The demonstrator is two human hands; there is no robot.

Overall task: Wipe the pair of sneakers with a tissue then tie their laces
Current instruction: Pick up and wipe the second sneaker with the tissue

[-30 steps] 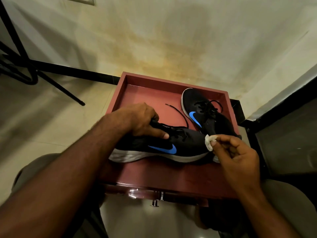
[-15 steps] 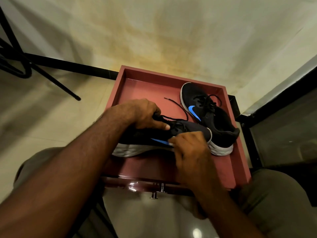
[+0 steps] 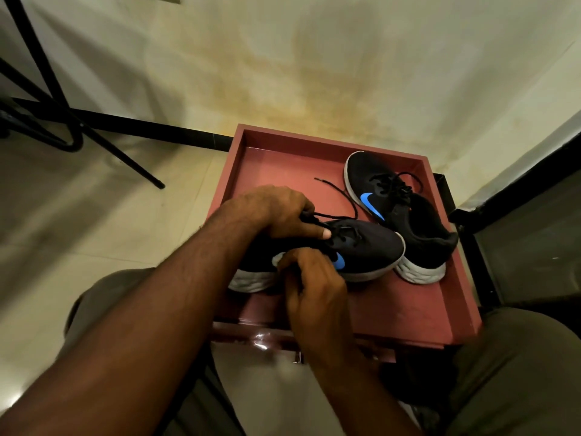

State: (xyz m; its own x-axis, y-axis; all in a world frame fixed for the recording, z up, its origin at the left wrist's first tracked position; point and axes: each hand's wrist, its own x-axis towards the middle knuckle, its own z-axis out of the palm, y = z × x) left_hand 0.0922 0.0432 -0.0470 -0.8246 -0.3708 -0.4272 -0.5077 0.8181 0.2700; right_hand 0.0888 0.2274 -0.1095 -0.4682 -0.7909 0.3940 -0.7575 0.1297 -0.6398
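Two black sneakers with blue logos and white soles lie in a red tray. The near sneaker (image 3: 367, 247) lies sideways, toe to the right. My left hand (image 3: 276, 212) grips its collar and lace area from above. My right hand (image 3: 311, 278) presses a white tissue (image 3: 278, 259) against the sneaker's side near the logo; only a small edge of tissue shows. The far sneaker (image 3: 396, 209) rests at the tray's right, toe away from me, laces loose. A loose lace end (image 3: 333, 190) trails across the tray.
The red tray (image 3: 408, 319) sits on a small stand between my knees, close to a stained wall. Black metal legs (image 3: 103, 149) cross the floor at the left. A dark frame (image 3: 471, 215) stands right of the tray.
My right hand with the tissue has moved left from the near sneaker's toe along its side to the middle. My left hand keeps its hold on the sneaker.
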